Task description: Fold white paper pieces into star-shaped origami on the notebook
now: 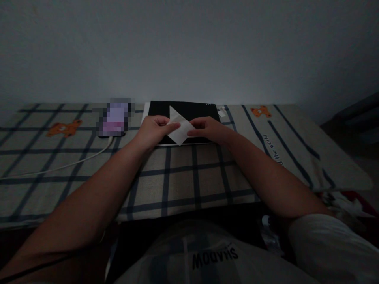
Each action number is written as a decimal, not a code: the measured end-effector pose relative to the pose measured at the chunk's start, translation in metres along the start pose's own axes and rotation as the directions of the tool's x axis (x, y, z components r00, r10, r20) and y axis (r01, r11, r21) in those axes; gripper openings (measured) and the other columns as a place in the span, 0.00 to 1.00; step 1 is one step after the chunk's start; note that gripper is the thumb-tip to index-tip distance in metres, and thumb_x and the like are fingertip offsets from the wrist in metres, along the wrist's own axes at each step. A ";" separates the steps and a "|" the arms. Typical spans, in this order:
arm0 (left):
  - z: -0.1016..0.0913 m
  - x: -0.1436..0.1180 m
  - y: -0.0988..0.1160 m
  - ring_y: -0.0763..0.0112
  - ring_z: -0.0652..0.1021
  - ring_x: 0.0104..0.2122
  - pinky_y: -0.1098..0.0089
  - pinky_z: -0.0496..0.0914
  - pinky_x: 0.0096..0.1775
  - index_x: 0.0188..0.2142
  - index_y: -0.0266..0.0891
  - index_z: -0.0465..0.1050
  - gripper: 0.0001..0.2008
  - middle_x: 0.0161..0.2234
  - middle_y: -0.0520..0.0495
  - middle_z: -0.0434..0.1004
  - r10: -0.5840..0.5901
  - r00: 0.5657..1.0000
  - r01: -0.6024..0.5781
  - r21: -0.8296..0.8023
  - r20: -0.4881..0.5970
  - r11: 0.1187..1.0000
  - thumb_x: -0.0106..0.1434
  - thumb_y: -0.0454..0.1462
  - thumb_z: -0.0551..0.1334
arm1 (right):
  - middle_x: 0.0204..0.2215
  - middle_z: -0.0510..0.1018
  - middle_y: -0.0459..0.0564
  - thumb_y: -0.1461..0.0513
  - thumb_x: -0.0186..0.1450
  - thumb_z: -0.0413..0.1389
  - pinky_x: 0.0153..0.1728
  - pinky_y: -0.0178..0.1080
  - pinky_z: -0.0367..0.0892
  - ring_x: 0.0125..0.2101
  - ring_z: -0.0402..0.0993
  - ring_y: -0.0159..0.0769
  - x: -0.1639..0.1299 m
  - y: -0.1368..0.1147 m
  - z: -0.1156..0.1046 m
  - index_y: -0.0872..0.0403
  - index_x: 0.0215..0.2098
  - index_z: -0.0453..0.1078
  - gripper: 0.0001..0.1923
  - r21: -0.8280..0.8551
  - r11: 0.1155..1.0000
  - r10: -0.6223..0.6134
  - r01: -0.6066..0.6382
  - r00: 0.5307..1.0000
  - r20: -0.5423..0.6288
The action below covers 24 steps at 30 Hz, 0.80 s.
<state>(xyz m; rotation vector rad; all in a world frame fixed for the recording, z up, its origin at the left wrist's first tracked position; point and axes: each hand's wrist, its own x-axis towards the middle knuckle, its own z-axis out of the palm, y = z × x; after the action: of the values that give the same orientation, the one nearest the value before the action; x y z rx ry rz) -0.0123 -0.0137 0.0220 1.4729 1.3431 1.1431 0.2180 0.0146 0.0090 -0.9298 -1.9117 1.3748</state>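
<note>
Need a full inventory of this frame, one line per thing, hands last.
paper piece: 1, white, folded to a triangle, held over the tablet
tablet: 1, black, flat at the far middle of the cloth
phone: 1, blurred out, left of the tablet
cable: 1, white, running left from the phone
checked cloth: 1, beige with dark lines and orange bears, covering the surface
wall: 1, pale grey, behind
left hand: 1, pinching the paper's left side
right hand: 1, pinching the paper's right side
</note>
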 end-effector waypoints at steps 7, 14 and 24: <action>-0.002 0.001 0.002 0.68 0.77 0.27 0.70 0.70 0.30 0.26 0.42 0.82 0.10 0.26 0.49 0.82 0.049 0.999 -0.048 -0.068 0.001 0.996 0.57 0.44 0.75 | 0.31 0.80 0.47 0.48 0.64 0.67 0.35 0.40 0.66 0.32 0.71 0.35 0.006 0.009 0.000 0.55 0.35 0.79 0.17 -0.189 0.980 -0.095 0.064 0.983 -0.155; -0.004 0.007 -0.008 0.65 0.78 0.32 0.68 0.72 0.36 0.25 0.42 0.81 0.11 0.28 0.50 0.81 0.214 0.972 -0.226 -0.139 -0.099 0.964 0.57 0.46 0.73 | 0.35 0.80 0.48 0.47 0.70 0.64 0.38 0.41 0.68 0.35 0.73 0.37 0.006 0.012 -0.002 0.51 0.38 0.78 0.16 -0.451 0.816 -0.488 0.362 0.849 -0.202; -0.003 0.020 -0.015 0.65 0.81 0.34 0.70 0.70 0.30 0.37 0.40 0.81 0.26 0.37 0.42 0.85 0.036 0.997 -0.056 -0.318 -0.070 0.946 0.69 0.61 0.64 | 0.42 0.77 0.55 0.62 0.74 0.55 0.53 0.56 0.69 0.48 0.73 0.51 -0.002 0.008 -0.005 0.50 0.41 0.73 0.05 -0.924 0.367 -0.622 0.109 0.767 -0.157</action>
<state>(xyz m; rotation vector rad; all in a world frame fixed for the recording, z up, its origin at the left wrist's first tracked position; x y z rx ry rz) -0.0190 0.0077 0.0104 1.2455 1.1061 1.3762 0.2249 0.0170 0.0023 -1.0132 -2.1651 -0.3059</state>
